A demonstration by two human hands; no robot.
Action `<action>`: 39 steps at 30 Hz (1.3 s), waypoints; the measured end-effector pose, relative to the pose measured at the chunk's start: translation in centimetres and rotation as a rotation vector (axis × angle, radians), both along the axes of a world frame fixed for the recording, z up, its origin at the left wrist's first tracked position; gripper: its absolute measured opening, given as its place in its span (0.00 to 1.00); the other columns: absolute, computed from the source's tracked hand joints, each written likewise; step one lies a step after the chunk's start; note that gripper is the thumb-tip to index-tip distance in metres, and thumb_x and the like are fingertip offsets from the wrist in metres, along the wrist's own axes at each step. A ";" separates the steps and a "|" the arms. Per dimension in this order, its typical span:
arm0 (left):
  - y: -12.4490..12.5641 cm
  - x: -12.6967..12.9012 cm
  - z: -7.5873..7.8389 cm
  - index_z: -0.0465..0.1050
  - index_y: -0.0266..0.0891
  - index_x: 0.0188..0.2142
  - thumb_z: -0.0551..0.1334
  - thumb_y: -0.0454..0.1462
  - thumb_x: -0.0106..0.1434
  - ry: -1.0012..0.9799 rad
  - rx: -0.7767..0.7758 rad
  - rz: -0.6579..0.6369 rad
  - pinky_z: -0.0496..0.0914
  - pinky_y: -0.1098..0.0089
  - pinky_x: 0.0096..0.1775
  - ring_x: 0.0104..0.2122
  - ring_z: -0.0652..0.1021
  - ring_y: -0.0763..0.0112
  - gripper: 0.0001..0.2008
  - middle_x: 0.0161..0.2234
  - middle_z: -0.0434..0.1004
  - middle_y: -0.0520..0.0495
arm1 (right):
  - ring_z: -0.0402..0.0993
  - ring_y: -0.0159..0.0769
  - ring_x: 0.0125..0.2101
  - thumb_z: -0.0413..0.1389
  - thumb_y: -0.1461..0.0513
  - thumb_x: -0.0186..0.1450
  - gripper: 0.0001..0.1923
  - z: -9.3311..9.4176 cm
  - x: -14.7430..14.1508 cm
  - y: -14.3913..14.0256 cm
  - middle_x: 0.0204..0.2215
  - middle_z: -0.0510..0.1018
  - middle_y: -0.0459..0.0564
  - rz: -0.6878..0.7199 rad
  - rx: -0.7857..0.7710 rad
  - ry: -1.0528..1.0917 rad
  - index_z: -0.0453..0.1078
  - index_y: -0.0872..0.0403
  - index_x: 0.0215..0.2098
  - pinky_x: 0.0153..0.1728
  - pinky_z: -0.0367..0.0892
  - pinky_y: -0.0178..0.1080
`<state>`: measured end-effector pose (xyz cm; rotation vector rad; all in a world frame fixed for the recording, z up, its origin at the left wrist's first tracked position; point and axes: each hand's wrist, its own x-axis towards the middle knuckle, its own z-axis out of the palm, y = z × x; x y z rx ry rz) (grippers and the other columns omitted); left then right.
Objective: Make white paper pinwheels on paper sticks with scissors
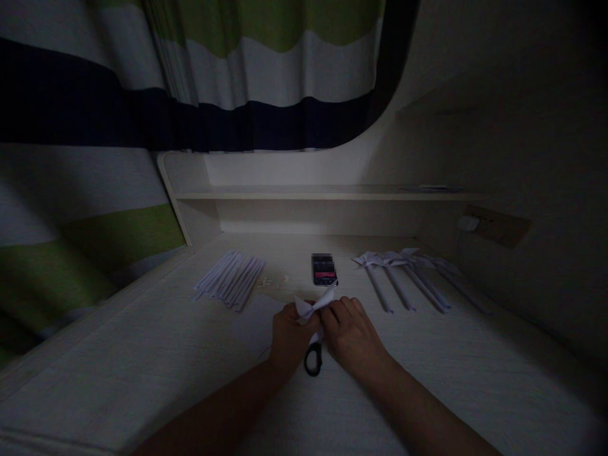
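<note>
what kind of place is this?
Probably a home bedroom or study nook: a pale wooden desk with a built-in shelf, a green, white and navy striped curtain, and a wall socket. Dimly lit.

Phone (323,269) lies behind the hands, between paper strips (230,280) and pinwheels (408,275).

Quick count of the desk: two hands, left hand (289,335) and right hand (352,334), one folded white paper piece (313,306) between them, and one pair of black-handled scissors (313,358). One phone (323,269) further back. Finished paper pinwheels on sticks (403,278) at the right, maybe five, it's dark. The pile of rolled paper sticks (231,278) at the left is too bunched to count.
</note>
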<state>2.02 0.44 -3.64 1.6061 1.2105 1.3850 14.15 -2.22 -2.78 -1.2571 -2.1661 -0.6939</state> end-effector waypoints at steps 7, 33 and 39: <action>0.1 -0.1 -0.4 0.74 0.36 0.28 0.58 0.33 0.47 0.038 0.000 -0.026 0.67 0.74 0.29 0.27 0.75 0.69 0.08 0.25 0.77 0.50 | 0.60 0.39 0.28 0.47 0.69 0.57 0.08 -0.4 -0.2 0.2 0.24 0.70 0.53 0.017 -0.100 0.152 0.68 0.60 0.27 0.32 0.55 0.40; 0.0 -0.1 0.3 0.73 0.36 0.29 0.57 0.34 0.49 -0.031 -0.005 -0.058 0.66 0.74 0.32 0.28 0.74 0.71 0.08 0.27 0.76 0.50 | 0.60 0.38 0.26 0.46 0.66 0.60 0.10 0.1 -0.9 -0.2 0.22 0.69 0.52 -0.054 -0.040 0.207 0.68 0.58 0.26 0.30 0.53 0.39; 0.1 -0.1 0.2 0.73 0.35 0.29 0.58 0.35 0.49 -0.054 0.020 -0.054 0.67 0.73 0.33 0.29 0.74 0.71 0.08 0.27 0.77 0.49 | 0.59 0.38 0.27 0.48 0.67 0.59 0.08 0.4 -0.7 -0.5 0.25 0.70 0.53 -0.066 0.074 0.147 0.69 0.58 0.28 0.30 0.52 0.39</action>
